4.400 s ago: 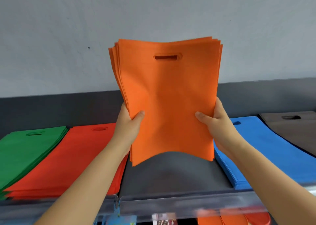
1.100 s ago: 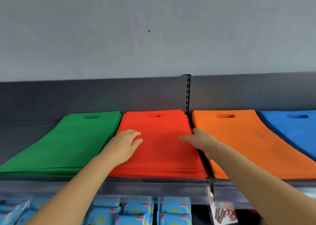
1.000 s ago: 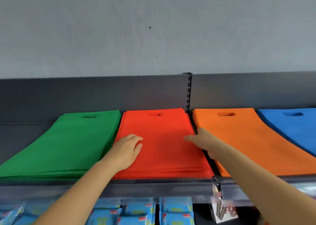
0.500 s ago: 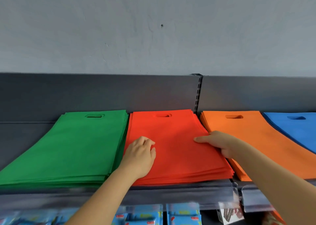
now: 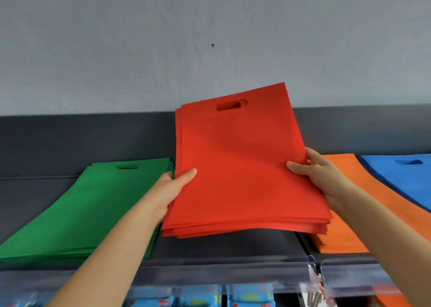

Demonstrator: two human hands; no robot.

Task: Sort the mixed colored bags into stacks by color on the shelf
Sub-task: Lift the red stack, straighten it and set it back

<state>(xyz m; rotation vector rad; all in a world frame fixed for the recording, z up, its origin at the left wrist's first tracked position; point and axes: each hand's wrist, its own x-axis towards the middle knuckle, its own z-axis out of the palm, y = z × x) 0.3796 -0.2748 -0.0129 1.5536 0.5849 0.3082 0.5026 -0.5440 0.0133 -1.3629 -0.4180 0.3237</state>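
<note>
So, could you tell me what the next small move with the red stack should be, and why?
Probably lower the red stack flat onto the bare shelf between the green stack and the orange stack. The left hand and right hand grip its sides, holding it tilted above that gap. Its lower edges look fanned, so squaring them first may help.

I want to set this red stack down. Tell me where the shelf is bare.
Bare shelf lies between the green stack and the orange stack, under the lifted red stack. Another strip lies left of the green stack. Crowded on the right: orange meets blue stack.
</note>
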